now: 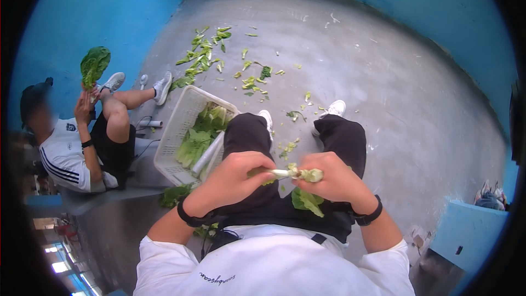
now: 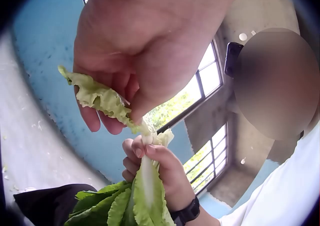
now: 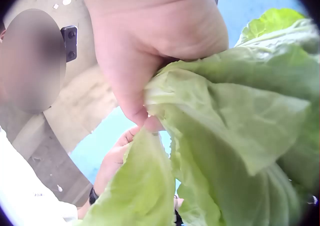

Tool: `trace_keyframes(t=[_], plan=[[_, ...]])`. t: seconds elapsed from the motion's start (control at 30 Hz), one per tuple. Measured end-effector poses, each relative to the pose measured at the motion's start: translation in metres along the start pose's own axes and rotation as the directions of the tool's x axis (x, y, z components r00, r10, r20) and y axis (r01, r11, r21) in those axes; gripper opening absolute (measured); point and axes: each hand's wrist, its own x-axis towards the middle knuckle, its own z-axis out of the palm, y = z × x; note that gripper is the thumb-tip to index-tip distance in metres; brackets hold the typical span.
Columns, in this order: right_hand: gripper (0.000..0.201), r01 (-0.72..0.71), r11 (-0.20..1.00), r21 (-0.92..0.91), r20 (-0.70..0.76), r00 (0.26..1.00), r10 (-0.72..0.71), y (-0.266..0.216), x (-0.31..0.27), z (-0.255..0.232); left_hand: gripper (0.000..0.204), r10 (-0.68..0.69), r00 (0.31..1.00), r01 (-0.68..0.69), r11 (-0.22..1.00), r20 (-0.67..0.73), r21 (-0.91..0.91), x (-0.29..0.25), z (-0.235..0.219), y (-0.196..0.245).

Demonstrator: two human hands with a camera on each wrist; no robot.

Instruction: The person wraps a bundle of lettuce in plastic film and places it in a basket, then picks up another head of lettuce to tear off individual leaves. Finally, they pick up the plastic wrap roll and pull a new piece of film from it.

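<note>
Over the lap in the head view, my left hand (image 1: 233,181) and right hand (image 1: 337,181) meet at a head of leafy lettuce (image 1: 309,175). My right hand grips it around the base, and its broad green leaves (image 3: 235,121) spread below and beside that hand in the right wrist view. Thumb and fingers of my left hand pinch a small, pale, crinkled leaf (image 2: 100,100) close to the stem end. In the left wrist view the right fingers (image 2: 142,148) wrap the white stem, with green leaves (image 2: 150,198) hanging under them.
A white plastic basket (image 1: 164,156) with leaves (image 1: 192,145) stands left of my knees. Leaf scraps (image 1: 203,57) litter the grey floor (image 1: 394,77). At the left, another seated person (image 1: 71,142) holds a green leafy head (image 1: 95,66). A blue ledge (image 1: 471,230) is at the right.
</note>
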Motion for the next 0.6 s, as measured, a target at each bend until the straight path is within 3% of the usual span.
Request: trace_keyframes(t=[0.1, 0.13, 0.17, 0.23, 0.33, 0.4, 0.5, 0.6], plan=[[0.015, 0.015, 1.000, 0.003, 0.037, 0.999, -0.015, 0.000, 0.000, -0.005, 0.011, -0.010, 1.000, 0.010, 1.000, -0.001, 0.007, -0.001, -0.005, -0.002], [0.014, -0.001, 1.000, 0.024, 0.029, 1.000, 0.000, 0.003, -0.007, -0.010, 0.010, -0.119, 0.992, 0.120, 0.992, 0.038, -0.027, -0.002, -0.007, 0.000], [0.014, -0.006, 0.999, 0.050, 0.026, 1.000, 0.004, 0.008, -0.007, -0.013, 0.009, -0.250, 0.968, 0.252, 0.955, 0.029, -0.160, -0.005, -0.006, -0.006], [0.012, -0.040, 0.985, 0.166, 0.024, 0.999, 0.037, 0.014, -0.010, -0.013, 0.010, -0.324, 0.946, 0.287, 0.866, -0.023, -0.410, -0.008, -0.011, -0.024], [0.011, -0.117, 0.913, 0.392, 0.060, 0.993, 0.101, 0.017, -0.012, -0.016, 0.012, -0.308, 0.951, 0.249, 0.799, -0.016, -0.547, -0.004, -0.012, -0.033], [0.015, -0.145, 0.842, 0.520, 0.112, 0.989, 0.101, 0.018, -0.009, -0.018, 0.012, -0.286, 0.958, 0.247, 0.766, 0.029, -0.593, -0.002, -0.008, -0.033], [0.013, -0.113, 0.678, 0.726, 0.080, 0.994, 0.080, 0.027, -0.007, -0.012, 0.013, -0.266, 0.960, 0.259, 0.718, 0.090, -0.646, 0.001, 0.004, -0.030], [0.012, 0.004, 0.429, 0.903, -0.066, 0.989, 0.129, 0.039, -0.004, -0.001, 0.015, -0.267, 0.955, 0.276, 0.653, 0.127, -0.705, 0.004, 0.014, -0.028]])
